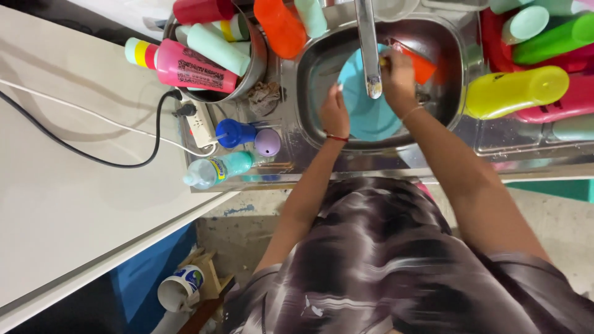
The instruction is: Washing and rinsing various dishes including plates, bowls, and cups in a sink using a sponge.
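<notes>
seen from the head camera, a smooth turquoise plastic cup (365, 105) lies tilted in the basin of a shiny stainless steel sink (455, 43), just under the straight metal faucet (369, 46). the left hand (335, 114) has its fingers curled on the cup's left side, with a thin red band at the wrist. the right hand (398, 79) is closed on something at the cup's upper right edge, a speck of yellow showing at the fingers; what it grips cannot be told. an orange plastic piece (422, 67) lies in the basin just beside that hand. to the left a round metal pot (257, 65) holds glossy tumblers, among them a pink cylindrical bottle (192, 68) with a yellow and mint end and a pale mint tumbler (218, 49). a crumpled grey cloth (265, 96) sits beside the pot. on the steel counter stand a blue lidded cup (235, 133), a round lilac lid (267, 143) and a clear water bottle (216, 170) lying on its side. a white power strip (199, 125) with a black cable (80, 151) rests on the matte white surface. to the right lie a translucent yellow tumbler (516, 91) and a green tumbler (554, 38).
</notes>
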